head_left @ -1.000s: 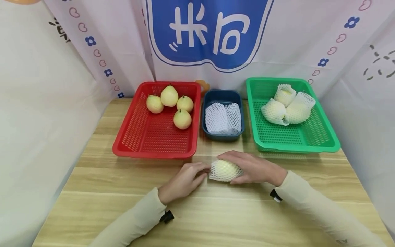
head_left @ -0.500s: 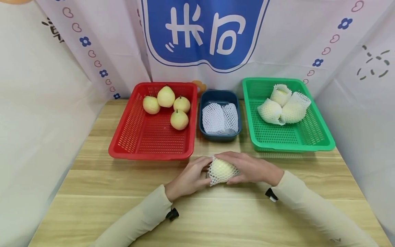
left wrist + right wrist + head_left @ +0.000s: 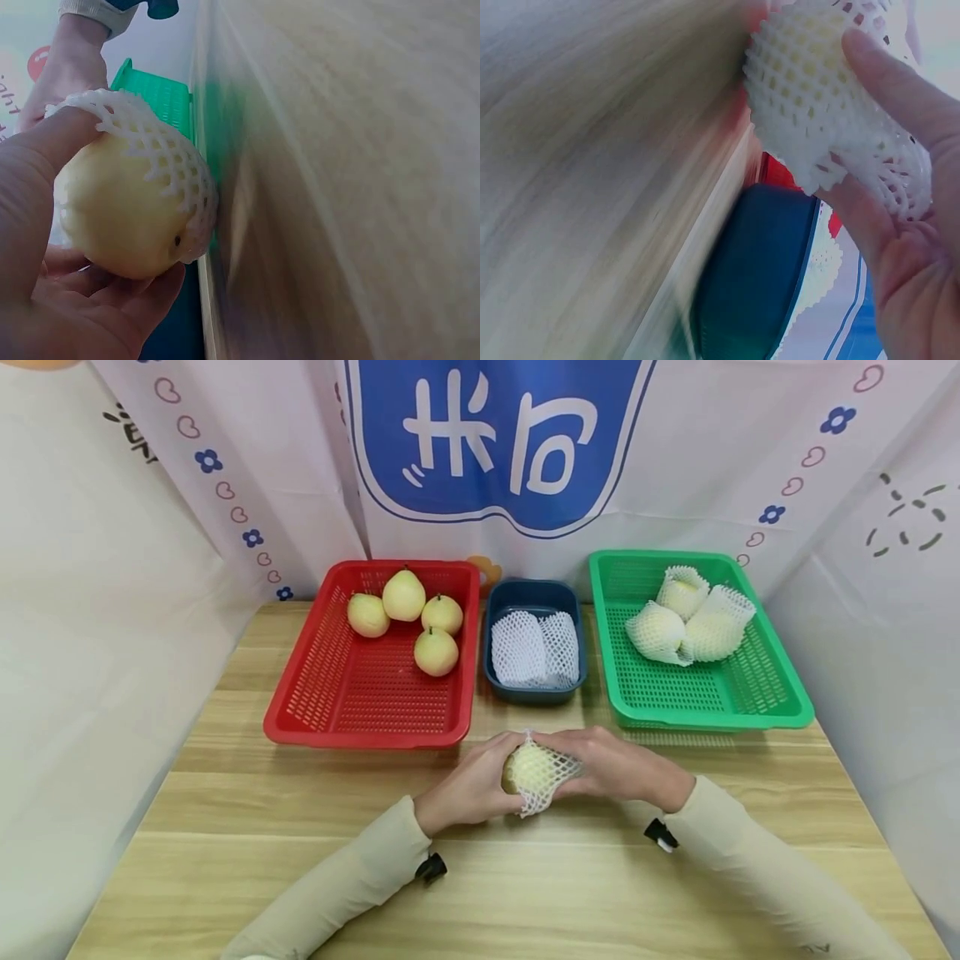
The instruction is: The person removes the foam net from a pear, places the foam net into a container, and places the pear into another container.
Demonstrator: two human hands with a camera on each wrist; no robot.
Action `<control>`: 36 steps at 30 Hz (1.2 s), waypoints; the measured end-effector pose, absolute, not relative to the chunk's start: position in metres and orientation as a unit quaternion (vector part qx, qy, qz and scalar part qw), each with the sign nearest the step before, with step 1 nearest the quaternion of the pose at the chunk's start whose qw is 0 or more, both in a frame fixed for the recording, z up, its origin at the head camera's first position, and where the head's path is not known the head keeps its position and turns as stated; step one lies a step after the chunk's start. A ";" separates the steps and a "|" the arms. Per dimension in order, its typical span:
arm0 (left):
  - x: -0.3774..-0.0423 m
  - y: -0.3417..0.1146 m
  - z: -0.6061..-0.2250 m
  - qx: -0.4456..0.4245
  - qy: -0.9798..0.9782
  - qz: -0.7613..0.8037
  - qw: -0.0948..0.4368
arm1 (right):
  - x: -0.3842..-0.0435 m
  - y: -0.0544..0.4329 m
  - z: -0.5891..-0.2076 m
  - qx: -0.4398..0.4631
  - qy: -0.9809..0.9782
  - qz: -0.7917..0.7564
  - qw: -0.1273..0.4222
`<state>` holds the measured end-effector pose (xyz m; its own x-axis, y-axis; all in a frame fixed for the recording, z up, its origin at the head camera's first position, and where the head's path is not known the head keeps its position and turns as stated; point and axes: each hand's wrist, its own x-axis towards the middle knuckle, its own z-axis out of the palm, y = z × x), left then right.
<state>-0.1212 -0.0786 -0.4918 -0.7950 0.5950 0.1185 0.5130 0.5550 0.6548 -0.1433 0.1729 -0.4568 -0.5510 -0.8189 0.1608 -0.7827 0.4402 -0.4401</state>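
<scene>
Over the worktop [image 3: 487,902], nearer you than the blue box [image 3: 534,695], your left hand [image 3: 467,785] curls round the bare end of a pear [image 3: 112,202] while your right hand [image 3: 618,768] grips its covered end. The pear is plump, smooth and pale yellow, partly sheathed in a white, diamond-mesh foam net [image 3: 799,142], with a small dark spot [image 3: 178,241] by the net's edge. Half a second ago the net reached past the end that now shows bare, and your left hand has closed further round it.

Near tabletop [image 3: 555,893] allows passage — the pear [image 3: 528,767] and blue bin [image 3: 534,695] block beyond.
</scene>
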 end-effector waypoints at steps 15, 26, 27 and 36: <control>-0.122 -0.071 -0.494 0.297 0.881 0.365 0.042 | -0.143 0.183 -0.451 -0.487 0.835 -0.256 0.012; -0.118 -0.076 -0.493 0.285 0.883 0.372 0.028 | -0.143 0.199 -0.431 -0.458 0.865 -0.195 -0.066; -0.118 -0.076 -0.493 0.285 0.883 0.371 0.025 | -0.144 0.201 -0.428 -0.451 0.868 -0.198 -0.069; -0.119 -0.086 -0.494 0.304 0.871 0.385 0.025 | -0.155 0.217 -0.390 -0.426 0.866 -0.230 -0.125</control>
<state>-0.1192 -0.0860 -0.4937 -0.8145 0.5484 0.1894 0.5093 0.5192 0.6863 -0.1548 0.2167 -0.3902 -0.6051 -0.6810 0.4124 -0.7959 0.5304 -0.2919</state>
